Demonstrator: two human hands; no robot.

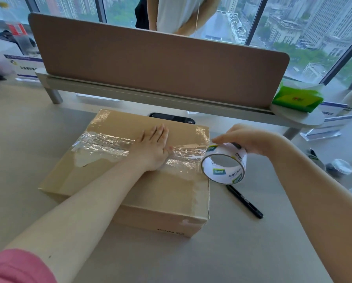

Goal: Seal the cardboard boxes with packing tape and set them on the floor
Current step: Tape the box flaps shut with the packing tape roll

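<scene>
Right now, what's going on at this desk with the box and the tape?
A person is sealing a flat brown cardboard box on a pale desk. The left hand lies flat, fingers straight, pressing a strip of clear packing tape along the top of the box. The right hand grips the white-cored roll of clear tape just off the box's right edge, with the strip still joined to the roll. A black marker pen lies on the desk beside the box.

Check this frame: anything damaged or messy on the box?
Yes. The clear tape across the cardboard box top is wrinkled, not flat, and left of the left hand a pale patch looks like torn surface paper. Right hand holds the tape roll.
</scene>
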